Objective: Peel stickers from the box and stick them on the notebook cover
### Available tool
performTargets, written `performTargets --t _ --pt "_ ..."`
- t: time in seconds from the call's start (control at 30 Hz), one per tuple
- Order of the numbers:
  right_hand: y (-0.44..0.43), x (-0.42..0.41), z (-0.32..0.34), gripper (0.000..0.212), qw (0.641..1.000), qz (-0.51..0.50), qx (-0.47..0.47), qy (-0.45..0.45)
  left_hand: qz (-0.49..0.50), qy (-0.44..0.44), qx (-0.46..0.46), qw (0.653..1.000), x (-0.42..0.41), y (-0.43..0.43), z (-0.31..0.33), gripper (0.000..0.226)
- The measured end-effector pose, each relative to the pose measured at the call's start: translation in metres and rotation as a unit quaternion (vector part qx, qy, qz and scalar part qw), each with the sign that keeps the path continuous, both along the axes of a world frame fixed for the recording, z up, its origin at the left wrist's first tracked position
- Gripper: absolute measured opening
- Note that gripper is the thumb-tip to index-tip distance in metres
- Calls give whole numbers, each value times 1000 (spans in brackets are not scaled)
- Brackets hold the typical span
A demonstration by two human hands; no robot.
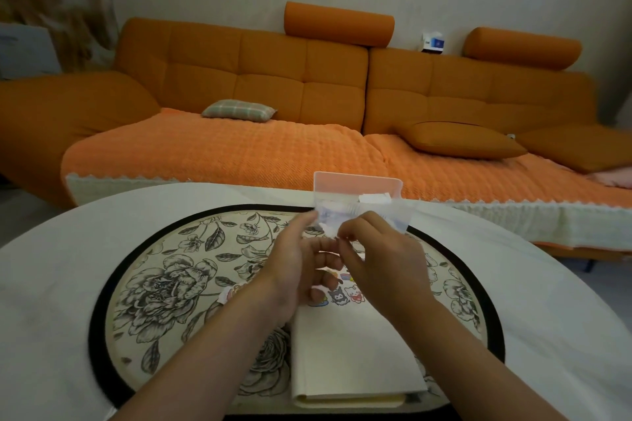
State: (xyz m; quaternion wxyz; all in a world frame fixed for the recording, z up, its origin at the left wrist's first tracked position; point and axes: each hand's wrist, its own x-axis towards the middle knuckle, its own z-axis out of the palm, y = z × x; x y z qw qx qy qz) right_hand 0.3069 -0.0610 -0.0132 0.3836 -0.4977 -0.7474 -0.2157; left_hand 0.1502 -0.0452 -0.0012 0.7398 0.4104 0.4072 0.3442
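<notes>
Partway through, I'd say: a few cartoon stickers [345, 294] are on the notebook [349, 352] cover, and most of it's bare.

A big orange sofa [266, 79] fills the top of the frame, with a round white table [51, 284] with a floral centre below it. The closed cream notebook sits lower centre, pink box [355, 183] behind it mid-frame. My left hand [294, 270] and right hand [386, 267] both pinch the clear sticker sheet [400, 215] with curled fingers in front of the box. Can't tell if a sticker's lifted.

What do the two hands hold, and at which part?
Both hold a small white blue-printed sticker sheet: left hand at its left edge, right hand pinching its lower edge.
</notes>
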Motion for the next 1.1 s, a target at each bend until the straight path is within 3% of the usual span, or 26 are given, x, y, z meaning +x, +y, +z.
performTargets --t 0.07,0.1,0.13,0.2,0.27,0.4,0.53,0.67,0.73,0.83,0.93,1.0,1.1 --pt "-2 0 -2 6 992 -7 -74 103 27 -5 4 1000 2 1 1 59" --pt "-2 0 0 7 969 12 -140 204 49 30 26 998 3 0 2 56" --pt "-3 1 3 9 920 48 -216 323 72 80 60 992 4 0 3 48" --pt "-6 2 9 10 784 109 -341 507 98 164 140 971 6 -1 1 29" --pt "-9 7 10 12 704 127 -407 568 100 184 196 958 6 -1 -2 20" --pt "-10 12 8 11 651 149 -464 582 95 202 240 945 8 -4 -3 15" --pt "-13 15 7 14 653 132 -475 575 88 182 240 950 11 -6 -1 18" --pt "-16 20 8 21 658 122 -489 560 78 218 290 929 13 -5 -3 17" --pt "-17 24 11 20 690 102 -499 515 80 245 314 914 12 -1 -10 18" --pt "-17 34 15 23 787 35 -481 385 32 341 374 862 14 0 -20 19" --pt "-15 46 11 26 861 -30 -424 280 -6 366 386 847 19 -1 -26 19" --pt "-15 50 9 19 876 -18 -401 269 -15 374 390 841 21 0 -26 19" --pt "-14 52 11 9 867 47 -401 292 -27 375 393 839 22 1 -25 18"
